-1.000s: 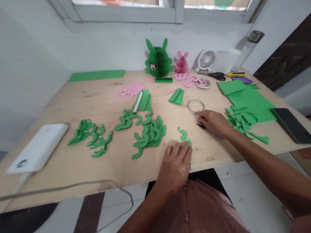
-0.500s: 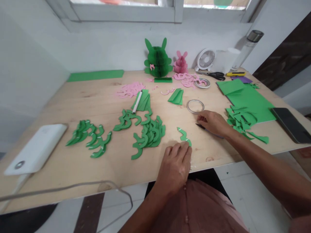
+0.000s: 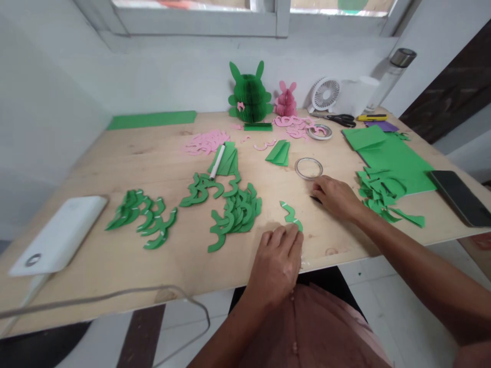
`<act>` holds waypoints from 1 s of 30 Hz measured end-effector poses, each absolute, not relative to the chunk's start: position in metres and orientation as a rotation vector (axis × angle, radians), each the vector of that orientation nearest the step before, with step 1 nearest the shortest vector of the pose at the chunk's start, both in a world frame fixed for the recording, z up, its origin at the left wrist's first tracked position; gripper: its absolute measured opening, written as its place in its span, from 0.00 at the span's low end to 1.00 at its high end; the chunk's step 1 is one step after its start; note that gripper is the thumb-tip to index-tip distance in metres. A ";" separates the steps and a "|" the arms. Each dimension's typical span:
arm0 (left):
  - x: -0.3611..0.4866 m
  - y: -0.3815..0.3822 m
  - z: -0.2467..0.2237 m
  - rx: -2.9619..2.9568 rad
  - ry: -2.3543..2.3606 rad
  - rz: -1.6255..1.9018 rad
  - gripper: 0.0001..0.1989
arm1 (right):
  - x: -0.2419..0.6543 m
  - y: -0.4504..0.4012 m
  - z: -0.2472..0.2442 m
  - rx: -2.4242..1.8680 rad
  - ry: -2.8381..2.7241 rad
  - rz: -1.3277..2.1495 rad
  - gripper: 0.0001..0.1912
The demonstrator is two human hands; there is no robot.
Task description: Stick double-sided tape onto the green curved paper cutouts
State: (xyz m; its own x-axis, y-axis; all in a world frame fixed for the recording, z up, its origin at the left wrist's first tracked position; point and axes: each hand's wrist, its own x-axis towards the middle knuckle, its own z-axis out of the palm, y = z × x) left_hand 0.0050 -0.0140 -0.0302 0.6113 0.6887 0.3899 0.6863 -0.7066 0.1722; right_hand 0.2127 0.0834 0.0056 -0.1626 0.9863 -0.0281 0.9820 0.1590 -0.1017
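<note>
At the front of the table, my left hand (image 3: 276,260) is closed, its fingers pressed together on the lower end of a wavy green paper cutout (image 3: 290,212). Narrow whitish bands cross that cutout. To the right, my right hand (image 3: 335,195) has its thumb and fingers drawn together low over the table. What they hold, if anything, is hidden. A dark pointed tip (image 3: 315,199) shows below these fingers; the rest of that tool is covered by the hand. Just beyond them lies a roll of tape (image 3: 309,168).
Left of my hands are piles of green cutouts (image 3: 238,210) and a white power bank (image 3: 61,235) with a cable. Green scraps (image 3: 379,186) and a phone (image 3: 462,197) lie at right. Behind stand a green paper figure (image 3: 249,97), a pink one (image 3: 286,99) and a small fan (image 3: 325,93).
My right hand has shifted slightly to the right and down, covering more of the dark-tipped tool. My left hand stays on the green cutout.
</note>
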 end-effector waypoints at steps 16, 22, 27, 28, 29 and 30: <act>0.005 -0.015 -0.031 2.805 1.181 0.684 0.15 | 0.220 0.076 0.005 -1.977 -2.094 0.338 0.08; 0.005 -0.014 -0.030 2.798 1.201 0.720 0.14 | 0.224 0.064 0.008 -1.789 -1.680 0.723 0.08; 0.005 -0.014 -0.030 2.779 1.191 0.728 0.15 | 0.210 0.036 0.012 -1.599 -1.284 1.012 0.12; 0.005 -0.015 -0.031 2.772 1.186 0.737 0.15 | 0.205 0.030 0.012 -1.569 -1.215 1.064 0.12; 0.005 -0.015 -0.031 2.763 1.181 0.753 0.15 | 0.201 0.025 0.012 -1.542 -1.145 1.107 0.12; 0.005 -0.015 -0.031 2.749 1.175 0.775 0.15 | 0.196 0.020 0.012 -1.516 -1.081 1.143 0.12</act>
State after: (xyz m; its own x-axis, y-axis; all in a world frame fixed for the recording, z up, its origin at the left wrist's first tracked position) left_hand 0.0045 -0.0150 -0.0312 0.5849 0.6900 0.4263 0.6636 -0.7093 0.2377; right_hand 0.1959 0.0199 0.0115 0.1826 0.9687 -0.1681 0.1138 -0.1906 -0.9750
